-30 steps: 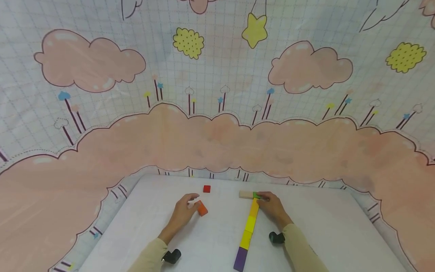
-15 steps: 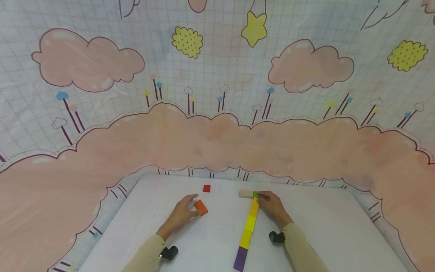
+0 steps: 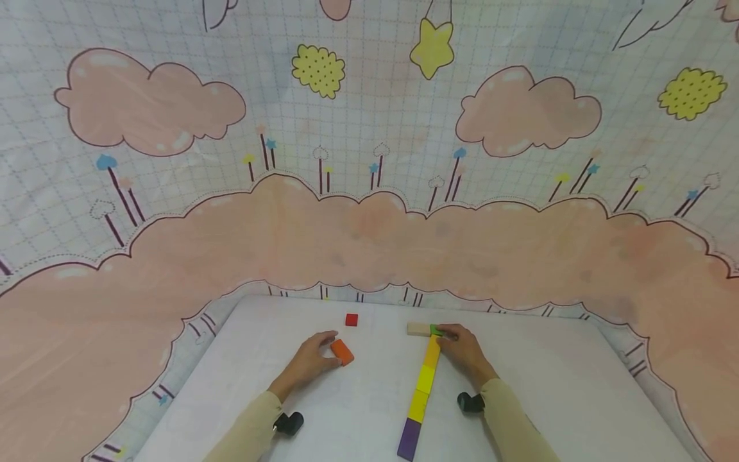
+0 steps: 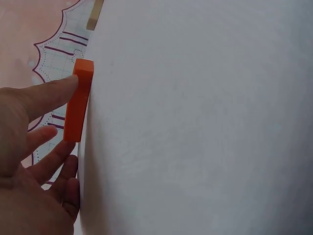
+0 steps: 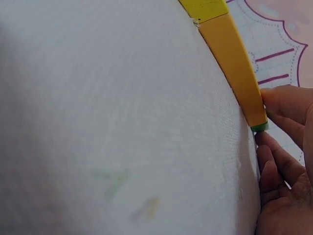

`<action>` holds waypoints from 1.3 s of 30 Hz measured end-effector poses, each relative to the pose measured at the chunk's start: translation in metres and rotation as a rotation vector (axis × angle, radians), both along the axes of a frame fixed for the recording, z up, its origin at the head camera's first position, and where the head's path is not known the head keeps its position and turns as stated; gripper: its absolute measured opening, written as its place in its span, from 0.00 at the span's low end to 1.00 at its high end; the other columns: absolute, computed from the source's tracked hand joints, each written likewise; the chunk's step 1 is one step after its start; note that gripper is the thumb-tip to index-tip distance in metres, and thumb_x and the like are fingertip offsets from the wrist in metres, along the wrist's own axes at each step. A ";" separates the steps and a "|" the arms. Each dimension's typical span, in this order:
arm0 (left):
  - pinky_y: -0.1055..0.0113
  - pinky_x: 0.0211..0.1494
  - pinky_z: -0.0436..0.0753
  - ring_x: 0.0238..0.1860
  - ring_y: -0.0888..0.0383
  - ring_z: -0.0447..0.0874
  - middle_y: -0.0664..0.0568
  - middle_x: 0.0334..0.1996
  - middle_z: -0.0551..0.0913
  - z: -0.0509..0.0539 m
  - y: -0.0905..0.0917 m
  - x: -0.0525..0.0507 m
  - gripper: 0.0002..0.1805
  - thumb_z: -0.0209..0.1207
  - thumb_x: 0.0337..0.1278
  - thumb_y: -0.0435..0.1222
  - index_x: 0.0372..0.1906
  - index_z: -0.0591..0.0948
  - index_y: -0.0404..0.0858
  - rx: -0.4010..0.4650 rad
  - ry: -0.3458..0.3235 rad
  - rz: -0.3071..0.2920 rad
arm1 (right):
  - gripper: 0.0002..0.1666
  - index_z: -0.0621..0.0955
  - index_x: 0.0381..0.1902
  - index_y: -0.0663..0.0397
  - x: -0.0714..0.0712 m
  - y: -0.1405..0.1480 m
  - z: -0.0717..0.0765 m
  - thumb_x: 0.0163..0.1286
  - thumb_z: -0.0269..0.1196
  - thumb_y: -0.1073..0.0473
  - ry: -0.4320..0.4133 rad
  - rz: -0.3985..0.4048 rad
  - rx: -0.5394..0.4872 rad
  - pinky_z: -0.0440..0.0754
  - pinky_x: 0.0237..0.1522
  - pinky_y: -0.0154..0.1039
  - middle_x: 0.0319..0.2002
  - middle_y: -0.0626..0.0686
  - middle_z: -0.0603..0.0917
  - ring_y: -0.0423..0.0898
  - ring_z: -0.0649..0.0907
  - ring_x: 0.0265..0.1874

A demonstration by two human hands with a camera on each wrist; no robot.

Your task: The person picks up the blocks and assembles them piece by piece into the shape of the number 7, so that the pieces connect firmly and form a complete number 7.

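Observation:
On the white table, an orange block (image 3: 342, 352) lies at a slant beside my left hand (image 3: 308, 362). In the left wrist view, the thumb touches the orange block (image 4: 80, 100), and another fingertip lies near its lower end. The hand is spread around it. My right hand (image 3: 464, 354) is curled at the far end of a block row, holding a small green block (image 3: 435, 330). Its thumb touches the amber block (image 5: 234, 68) in the right wrist view. Behind the hand, part of the green block is hidden.
Two yellow blocks (image 3: 421, 393) and a purple block (image 3: 408, 439) continue the row toward the person. A plain wooden block (image 3: 418, 329) lies left of the green one. Farther left is a red block (image 3: 351, 319). A cartoon-printed backdrop (image 3: 369, 244) rises behind the table (image 3: 531, 359).
My left thumb has slid toward the near end of the orange block, uncovering more of it, and the block has shifted very slightly. The right hand and the row have not visibly moved.

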State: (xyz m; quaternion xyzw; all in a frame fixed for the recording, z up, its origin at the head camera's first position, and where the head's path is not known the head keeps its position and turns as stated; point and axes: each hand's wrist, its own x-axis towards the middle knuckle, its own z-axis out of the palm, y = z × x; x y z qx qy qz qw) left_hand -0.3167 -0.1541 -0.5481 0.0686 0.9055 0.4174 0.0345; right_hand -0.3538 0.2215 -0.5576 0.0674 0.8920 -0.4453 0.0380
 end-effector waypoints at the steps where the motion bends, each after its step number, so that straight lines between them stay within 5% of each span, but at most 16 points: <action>1: 0.42 0.72 0.63 0.70 0.41 0.67 0.45 0.64 0.76 0.000 0.000 -0.001 0.36 0.72 0.49 0.39 0.66 0.74 0.42 -0.005 0.000 -0.003 | 0.20 0.81 0.58 0.41 0.000 0.000 0.001 0.68 0.63 0.53 -0.001 -0.002 -0.002 0.62 0.70 0.63 0.67 0.55 0.74 0.58 0.70 0.67; 22: 0.48 0.62 0.76 0.51 0.53 0.76 0.53 0.46 0.82 0.000 -0.002 0.000 0.19 0.70 0.52 0.37 0.51 0.82 0.45 -0.103 0.013 -0.064 | 0.20 0.81 0.58 0.41 0.001 0.000 0.000 0.68 0.62 0.53 -0.002 0.003 -0.004 0.63 0.69 0.63 0.67 0.55 0.74 0.58 0.70 0.67; 39: 0.48 0.63 0.75 0.51 0.53 0.77 0.52 0.47 0.82 0.008 -0.003 0.009 0.18 0.69 0.53 0.34 0.50 0.81 0.43 -0.131 0.039 -0.081 | 0.20 0.81 0.57 0.41 0.000 0.000 -0.001 0.67 0.63 0.53 -0.012 -0.011 -0.027 0.64 0.69 0.63 0.66 0.56 0.74 0.58 0.71 0.66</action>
